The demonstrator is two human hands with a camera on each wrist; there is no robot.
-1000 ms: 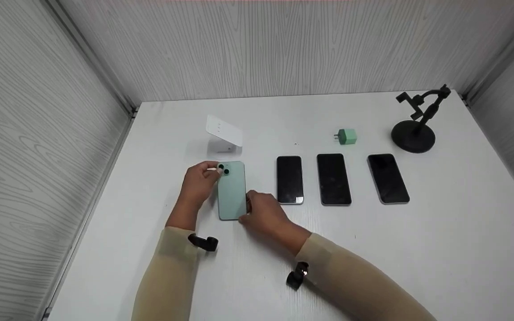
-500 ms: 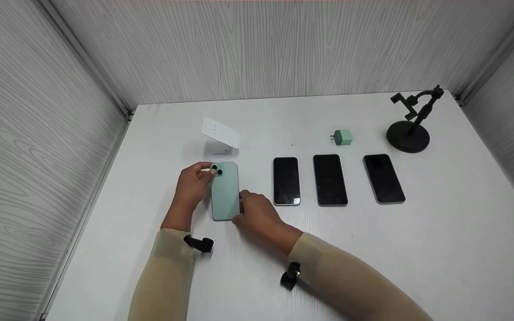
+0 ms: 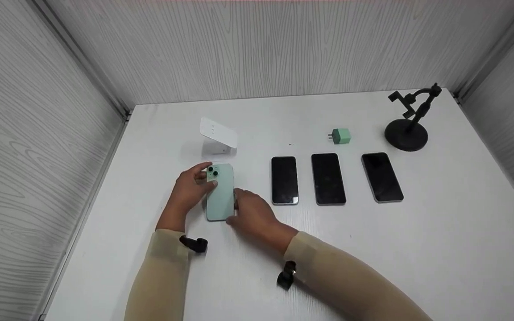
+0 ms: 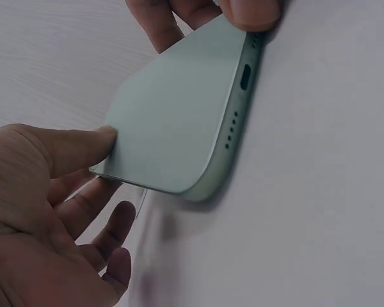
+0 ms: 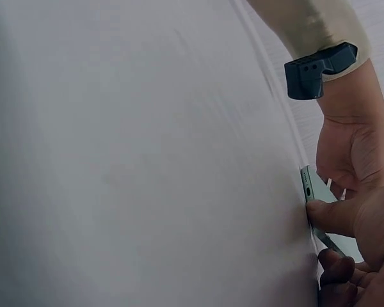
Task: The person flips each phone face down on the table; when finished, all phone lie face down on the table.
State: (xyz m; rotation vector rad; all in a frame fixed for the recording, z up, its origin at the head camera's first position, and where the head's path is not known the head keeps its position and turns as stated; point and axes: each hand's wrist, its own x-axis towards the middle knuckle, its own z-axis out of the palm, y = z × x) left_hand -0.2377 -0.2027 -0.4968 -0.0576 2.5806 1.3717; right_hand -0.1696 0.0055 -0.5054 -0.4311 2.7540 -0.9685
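Note:
A mint-green smartphone point(image 3: 222, 200) is back side up at the centre left, its two camera lenses at the far left corner. My left hand point(image 3: 189, 191) pinches its left long edge, thumb pressed on the back below the lenses. At the near right corner my right hand point(image 3: 254, 214) grips the phone, its thumb at the bottom end. In the left wrist view the charging port end of the phone point(image 4: 173, 109) faces the camera, and the left thumb point(image 4: 83, 150) lies over the edge. The right wrist view shows the right thumb point(image 5: 336, 217) against the port end.
Behind the phone stands a white tilted stand point(image 3: 219, 133). To the right lie three dark-screened phones, the left point(image 3: 285, 180), middle point(image 3: 328, 179) and right point(image 3: 382, 177). Farther back are a green charger plug point(image 3: 341, 136) and a black stand with a round base point(image 3: 406, 134).
The left thumb has moved from beside the lenses down onto the phone's back. The phone and both hands have shifted slightly left; the head view has also shifted a little.

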